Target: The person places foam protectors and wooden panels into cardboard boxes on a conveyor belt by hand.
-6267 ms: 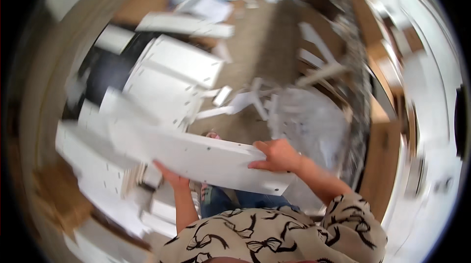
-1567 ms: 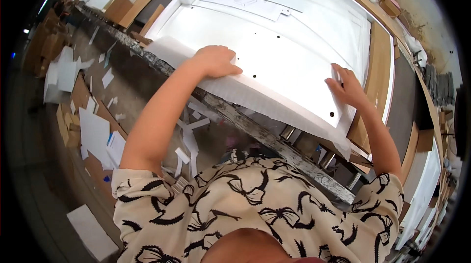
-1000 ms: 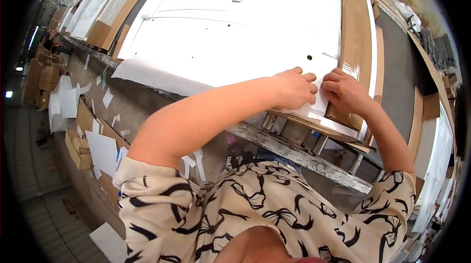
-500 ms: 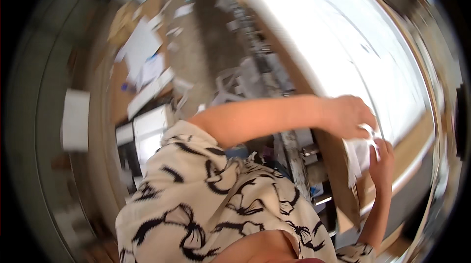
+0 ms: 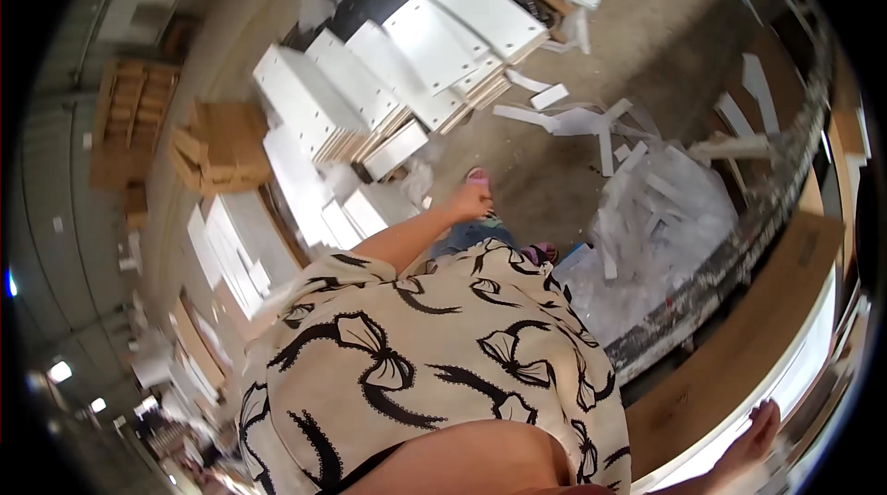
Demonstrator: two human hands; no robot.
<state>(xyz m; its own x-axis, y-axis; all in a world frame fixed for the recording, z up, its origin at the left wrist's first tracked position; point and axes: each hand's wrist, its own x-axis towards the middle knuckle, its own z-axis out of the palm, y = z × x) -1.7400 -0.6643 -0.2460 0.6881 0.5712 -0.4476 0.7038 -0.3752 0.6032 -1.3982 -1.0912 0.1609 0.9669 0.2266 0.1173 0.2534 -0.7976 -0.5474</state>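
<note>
Fingers of left hand (image 5: 471, 203) loosely curled, empty, hung above stacked white panels (image 5: 407, 61); right hand (image 5: 753, 430) lay flat on white sheet (image 5: 785, 393), far from stack. Judged: square up to stack, grip top panel by both edges.

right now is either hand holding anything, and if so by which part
Nothing is held. The left hand hangs empty above the floor near the stacked white panels; the right hand lies flat, fingers out, on the white panel on the bench.
</note>
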